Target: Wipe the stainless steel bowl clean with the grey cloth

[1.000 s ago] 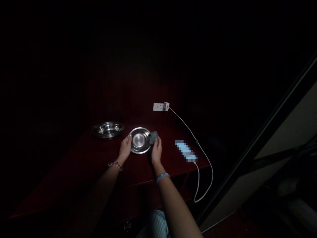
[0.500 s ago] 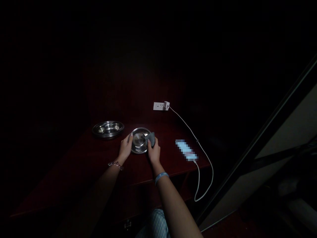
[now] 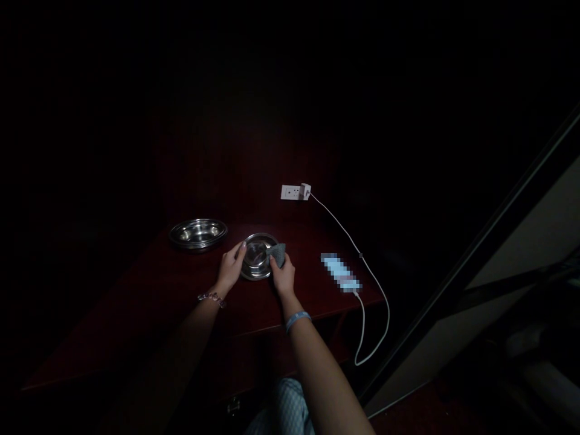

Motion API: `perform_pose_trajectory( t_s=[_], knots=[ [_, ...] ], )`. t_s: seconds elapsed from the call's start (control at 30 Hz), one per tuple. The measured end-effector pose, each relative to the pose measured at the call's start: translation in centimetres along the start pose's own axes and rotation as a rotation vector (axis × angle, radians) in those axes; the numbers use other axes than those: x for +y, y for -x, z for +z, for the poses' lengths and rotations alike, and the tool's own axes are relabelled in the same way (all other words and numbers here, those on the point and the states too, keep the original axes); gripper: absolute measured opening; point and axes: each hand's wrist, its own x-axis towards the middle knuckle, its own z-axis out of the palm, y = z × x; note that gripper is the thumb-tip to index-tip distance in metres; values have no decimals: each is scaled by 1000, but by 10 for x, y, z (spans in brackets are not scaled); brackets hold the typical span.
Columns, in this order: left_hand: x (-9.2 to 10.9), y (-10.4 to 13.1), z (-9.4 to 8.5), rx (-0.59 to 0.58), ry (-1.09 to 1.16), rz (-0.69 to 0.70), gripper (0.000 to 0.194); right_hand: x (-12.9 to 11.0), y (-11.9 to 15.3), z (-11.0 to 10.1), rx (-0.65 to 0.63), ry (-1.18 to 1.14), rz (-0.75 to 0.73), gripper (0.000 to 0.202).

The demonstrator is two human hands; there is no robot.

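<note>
A round, shallow steel dish is between my hands over the dark red table. My left hand grips its left rim, with the thumb over the edge and the other fingers hidden beneath or behind it. At the dish's right side, my right hand is closed on a grey cloth, which lies against the rim and inner wall. Whether the dish rests on the table or is slightly raised I cannot tell. Left of it stands a stack of steel plates.
On the table, to the right, lies a blurred-out lit phone. Its white cable loops past the table's edge up to a charger in the wall socket. A dark-framed panel slants along the right.
My right hand and the cloth have shifted very slightly to the right along the dish, and the left hand has edged right too. The grip of both hands is the same.
</note>
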Motion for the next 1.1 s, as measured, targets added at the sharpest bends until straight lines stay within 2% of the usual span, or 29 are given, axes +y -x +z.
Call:
perform_pose_trajectory(
  t_s=[0.27,0.6,0.77,1.1],
  knots=[
    [0,1,1,-26,69,3,62,-1,-1,-3,-26,-23,37,31],
    [-2,1,5,-55,101,-3,59,-5,0,-5,9,-7,26,29],
    [3,1,5,-117,186,57,55,-6,0,-4,43,-22,29,28],
    [0,3,13,-217,226,39,64,4,-5,-1,135,-52,56,34]
  ],
)
